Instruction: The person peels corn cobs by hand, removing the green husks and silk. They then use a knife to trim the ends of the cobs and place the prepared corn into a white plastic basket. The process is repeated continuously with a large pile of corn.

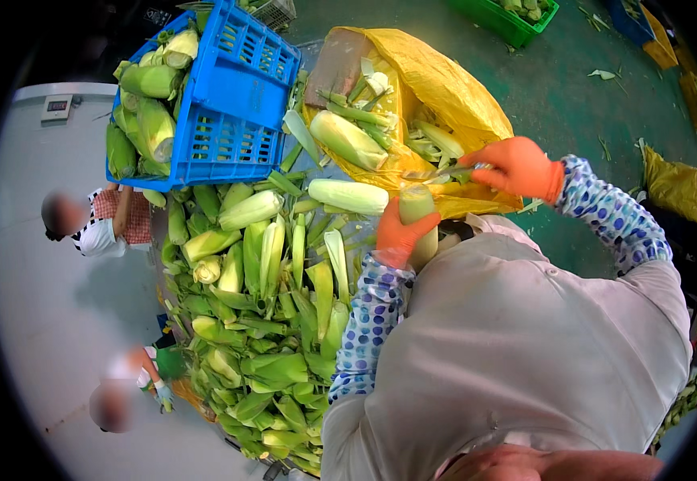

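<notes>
My left hand (401,231), in an orange glove, grips an ear of corn (417,204) in pale husk, its cut end facing up. In my right hand (514,169), also gloved in orange, is a knife (436,173); its blade is just above the ear's cut end. Close by, a trimmed ear (348,195) lies on the table left of my left hand. Another husked ear (348,140) rests at the mouth of a yellow woven bag (451,75), among cut stalk ends and husk scraps.
A blue plastic crate (234,93) full of husked corn stands tilted at the upper left. Piled corn and husks (276,367) cover the table's left side. Two people (111,219) stand across the table. A green crate (523,24) is on the floor behind the bag.
</notes>
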The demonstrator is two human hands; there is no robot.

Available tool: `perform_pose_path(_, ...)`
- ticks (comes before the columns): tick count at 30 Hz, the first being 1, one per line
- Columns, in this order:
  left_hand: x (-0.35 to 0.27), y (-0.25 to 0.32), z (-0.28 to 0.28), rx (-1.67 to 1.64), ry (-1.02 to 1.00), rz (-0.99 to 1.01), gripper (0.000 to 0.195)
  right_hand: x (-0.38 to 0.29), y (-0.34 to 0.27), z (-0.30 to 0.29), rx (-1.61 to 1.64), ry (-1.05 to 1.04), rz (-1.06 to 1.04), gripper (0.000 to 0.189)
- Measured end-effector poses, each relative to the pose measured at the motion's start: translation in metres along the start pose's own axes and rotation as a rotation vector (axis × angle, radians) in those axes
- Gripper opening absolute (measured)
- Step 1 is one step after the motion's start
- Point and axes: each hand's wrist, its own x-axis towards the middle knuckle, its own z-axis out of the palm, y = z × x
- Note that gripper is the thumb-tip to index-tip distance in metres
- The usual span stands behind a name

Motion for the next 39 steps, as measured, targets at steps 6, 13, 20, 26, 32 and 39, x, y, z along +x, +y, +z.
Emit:
perform_pose_path(6,0.003,0.028,0.005,0.117,-0.167,0.013,0.052,0.021,-0.036,0.017,0.035,-0.027,-0.096,0.030)
perform_pose_path(13,0.002,0.011,0.008,0.201,0.037,0.069,0.046,0.016,-0.003,0.016,0.034,-0.019,-0.070,0.026)
perform_pose_path(20,0.006,0.015,0.008,0.367,0.187,0.099,0.050,0.009,0.022,-0.005,-0.018,-0.017,0.037,0.025)
perform_pose_path(26,0.013,0.027,0.013,0.558,0.124,0.263,0.055,0.037,-0.009,0.017,-0.007,-0.017,-0.061,0.025)
perform_pose_path(32,0.002,0.005,-0.020,0.411,0.563,0.299,0.052,-0.001,0.093,-0.002,-0.245,-0.202,0.257,0.026)
perform_pose_path(39,0.023,-0.070,-0.119,-0.178,0.891,0.076,0.084,0.036,0.057,0.029,0.026,-0.163,0.230,0.028)
